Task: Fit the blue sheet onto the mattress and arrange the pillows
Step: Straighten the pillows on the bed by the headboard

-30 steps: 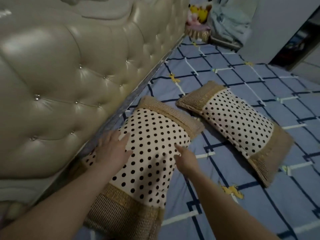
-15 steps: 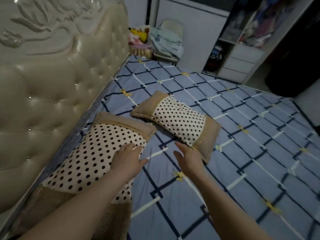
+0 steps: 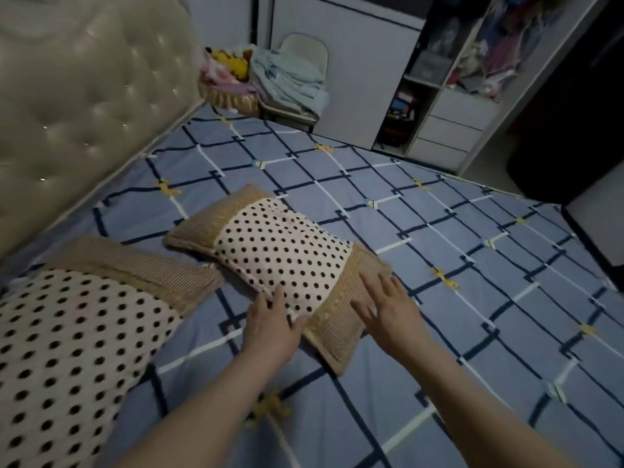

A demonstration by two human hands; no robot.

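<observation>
The blue checked sheet (image 3: 422,265) lies spread flat over the mattress. Two cream pillows with black dots and tan woven ends rest on it. The near pillow (image 3: 71,336) sits at the lower left by the headboard, untouched. The far pillow (image 3: 283,255) lies at an angle in the middle. My left hand (image 3: 270,325) touches its near long edge, fingers apart. My right hand (image 3: 388,309) rests with spread fingers on its tan right end. Neither hand has closed around it.
A cream tufted headboard (image 3: 84,106) runs along the left. Beyond the bed's far end stand a chair piled with folded pale bedding (image 3: 290,82), a basket of soft toys (image 3: 226,76), and a white wardrobe with drawers (image 3: 452,126).
Both hands left the near pillow and moved right to the far pillow. The view swung right and up, away from the headboard.
</observation>
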